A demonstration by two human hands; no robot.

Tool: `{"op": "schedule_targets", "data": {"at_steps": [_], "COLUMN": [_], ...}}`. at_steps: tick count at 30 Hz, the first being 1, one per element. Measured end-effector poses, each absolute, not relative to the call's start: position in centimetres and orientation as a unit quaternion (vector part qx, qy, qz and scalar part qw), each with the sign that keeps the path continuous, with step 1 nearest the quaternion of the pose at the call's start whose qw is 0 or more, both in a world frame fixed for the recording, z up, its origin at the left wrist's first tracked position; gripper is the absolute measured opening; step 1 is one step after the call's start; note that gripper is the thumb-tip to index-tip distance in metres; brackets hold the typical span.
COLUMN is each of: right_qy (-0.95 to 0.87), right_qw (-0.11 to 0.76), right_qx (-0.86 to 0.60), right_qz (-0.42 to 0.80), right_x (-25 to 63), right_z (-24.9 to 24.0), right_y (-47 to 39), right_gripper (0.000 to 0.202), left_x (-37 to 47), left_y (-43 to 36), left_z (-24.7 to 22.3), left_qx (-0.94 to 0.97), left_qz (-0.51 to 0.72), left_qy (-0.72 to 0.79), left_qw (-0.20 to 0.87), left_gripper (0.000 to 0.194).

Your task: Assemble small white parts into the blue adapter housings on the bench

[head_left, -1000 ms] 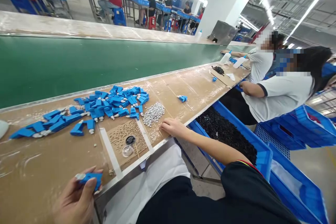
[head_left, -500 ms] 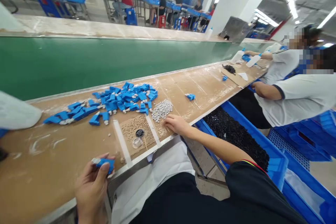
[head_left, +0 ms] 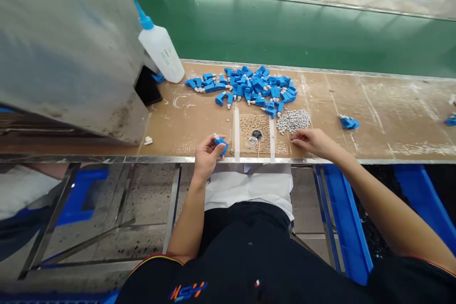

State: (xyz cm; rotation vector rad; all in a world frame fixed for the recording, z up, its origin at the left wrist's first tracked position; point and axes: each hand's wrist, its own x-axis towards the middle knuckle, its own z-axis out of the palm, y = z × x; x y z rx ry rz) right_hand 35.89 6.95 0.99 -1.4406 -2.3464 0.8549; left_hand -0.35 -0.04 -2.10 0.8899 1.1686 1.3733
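My left hand (head_left: 205, 157) is closed around a blue plastic part with a white tip (head_left: 221, 143), held above the bench's front edge. My right hand (head_left: 310, 142) rests at the near side of a heap of small grey-white pieces (head_left: 294, 121). Its fingers are pinched together; whatever lies between them is too small to make out. Behind both hands spreads a pile of blue plastic parts (head_left: 252, 85) with white tips. Between the hands, on a taped-down piece of cardboard (head_left: 249, 123), are a small dish of dark stuff (head_left: 257, 135), a clear round lid (head_left: 251, 142) and a thin stick (head_left: 259, 148).
A white squeeze bottle with a blue nozzle (head_left: 162, 52) stands at left, beside a big metal box (head_left: 71, 47) and a black flat object (head_left: 147, 86). A green belt (head_left: 285, 33) runs behind the bench. Another blue part (head_left: 348, 122) lies rightward. Blue bins (head_left: 347, 223) stand below right.
My view has swung left and down, bringing the metal box and bottle into sight. The left hand still holds the blue part, and the right hand stays by the small pieces.
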Motion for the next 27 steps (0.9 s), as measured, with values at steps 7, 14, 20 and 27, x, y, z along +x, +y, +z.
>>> {"op": "schedule_targets", "data": {"at_steps": [7,14,20,27], "right_qy": [-0.855,-0.859,-0.864,-0.88], "right_qw": [0.086,0.143,0.195,0.143], "right_qx": [-0.452,-0.452,-0.448,-0.424], "right_qz": [0.24,0.192,0.125,0.16], "right_x": [35.7,31.5,30.3,30.9], "right_z": [1.1,-0.4,-1.7,-0.4], "right_y": [8.1,4.9,3.8,4.7], "right_gripper": [0.03,0.024,0.021,0.018], "left_x": [-0.5,-0.5,-0.5,-0.4], "left_y": [-0.1,-0.3,-0.3,-0.4], "left_z": [-2.1,-2.1,-2.0,-2.1], "left_qx": [0.382,0.387,0.39,0.399], "left_qz": [0.573,0.575,0.571,0.576], "left_qy": [0.484,0.476,0.468,0.465], "left_qw": [0.539,0.541,0.55,0.54], "left_gripper": [0.063,0.055,0.052,0.052]}}
